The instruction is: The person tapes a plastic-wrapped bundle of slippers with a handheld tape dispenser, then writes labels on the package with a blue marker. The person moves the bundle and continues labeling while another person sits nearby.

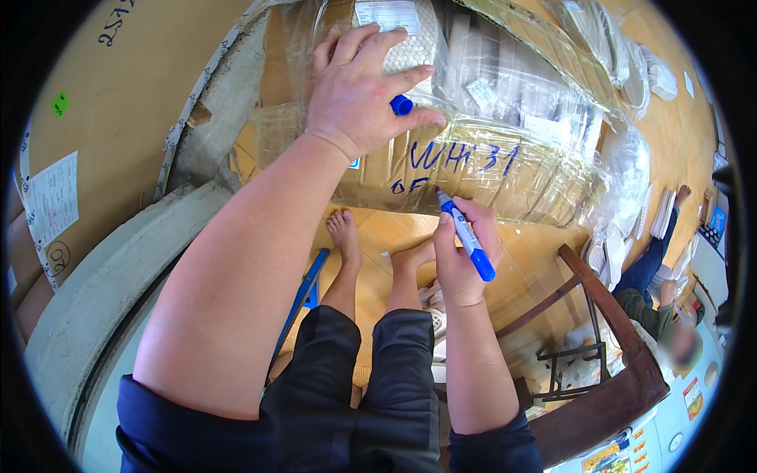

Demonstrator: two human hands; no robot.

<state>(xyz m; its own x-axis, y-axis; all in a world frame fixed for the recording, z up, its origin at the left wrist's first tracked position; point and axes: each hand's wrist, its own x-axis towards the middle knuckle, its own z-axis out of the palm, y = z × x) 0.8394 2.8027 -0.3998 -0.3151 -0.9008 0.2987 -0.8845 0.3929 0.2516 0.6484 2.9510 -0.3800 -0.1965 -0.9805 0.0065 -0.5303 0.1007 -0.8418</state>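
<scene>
In front of me sits a cardboard box wrapped in transparent tape, with blue handwriting on its near side. Plastic-wrapped pale goods and white textured material show through its top. My left hand presses on the box with fingers spread, a blue marker cap pinched between thumb and index finger. Gripped in my right hand is a white and blue marker, tilted, its tip at the box's side beside the lower line of writing.
A large cardboard carton stands at the left, beside a curved pale ledge. Brown wooden furniture and a dark metal frame are at right. Farther right, a person sits near white footwear. A blue stool stands by my legs.
</scene>
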